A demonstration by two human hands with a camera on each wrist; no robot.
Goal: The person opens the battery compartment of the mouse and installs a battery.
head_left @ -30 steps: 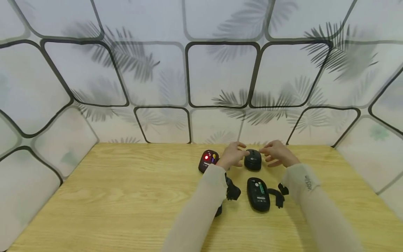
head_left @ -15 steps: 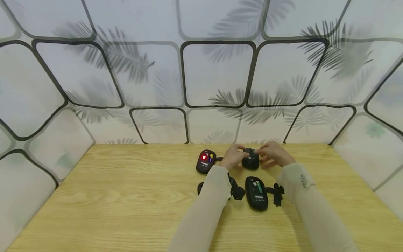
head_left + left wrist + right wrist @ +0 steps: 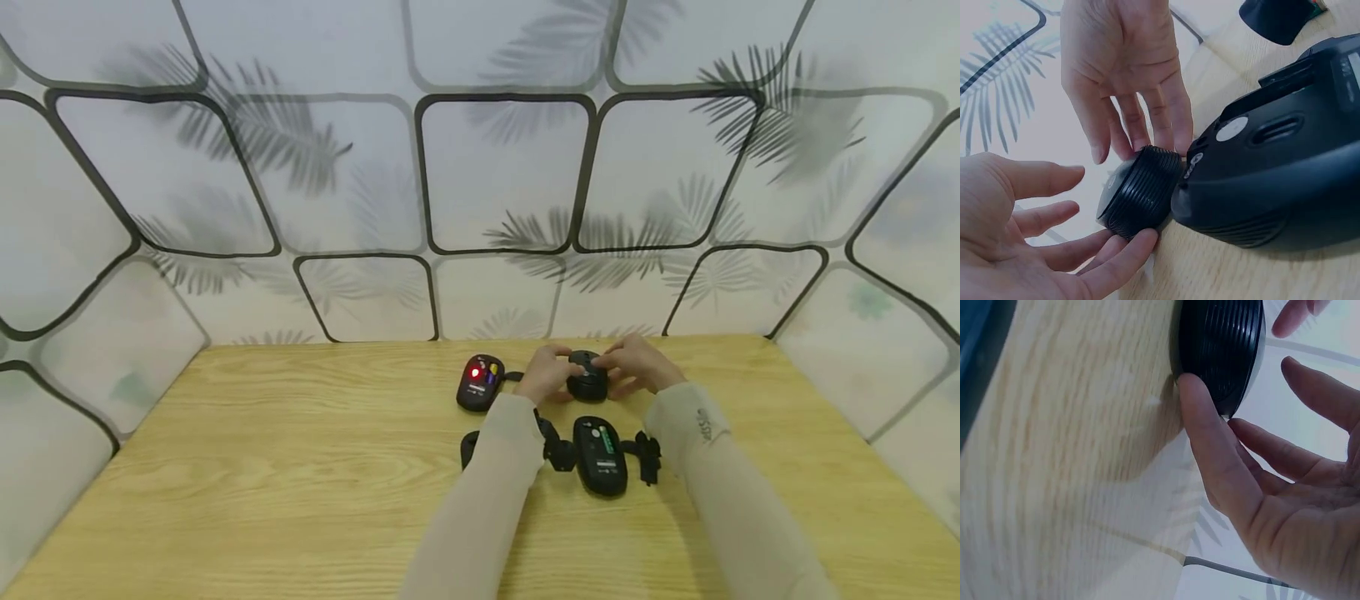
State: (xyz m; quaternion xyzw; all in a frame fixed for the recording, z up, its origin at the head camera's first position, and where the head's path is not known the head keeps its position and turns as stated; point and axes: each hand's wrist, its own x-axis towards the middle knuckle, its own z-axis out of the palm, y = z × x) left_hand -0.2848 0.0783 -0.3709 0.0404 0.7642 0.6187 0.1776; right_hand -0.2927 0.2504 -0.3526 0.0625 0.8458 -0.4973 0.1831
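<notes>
A black computer mouse (image 3: pixel 588 379) stands right side up near the back of the wooden table. My left hand (image 3: pixel 546 373) is at its left side; in the left wrist view, fingertips (image 3: pixel 1146 239) touch the ribbed side of the mouse (image 3: pixel 1147 187) while the thumb stays apart. From the right, my right hand (image 3: pixel 637 363) reaches the other side. Its fingertips (image 3: pixel 1192 384) touch the mouse's lower edge in the right wrist view, with the fingers nearly straight. Neither hand is curled round it.
In front lies an upturned black mouse (image 3: pixel 600 457) with a green battery showing. Left of my hands, another upturned mouse (image 3: pixel 478 382) glows red. A dark object (image 3: pixel 468 448) is partly hidden by the left sleeve. Black fittings (image 3: pixel 647 457) sit near the wrists. A patterned curtain (image 3: pixel 502 175) stands behind.
The right hand has moved closer to the mouse and now touches its side. My left hand has also come nearer. The whole head view has shifted slightly; the other mice lie as before.
</notes>
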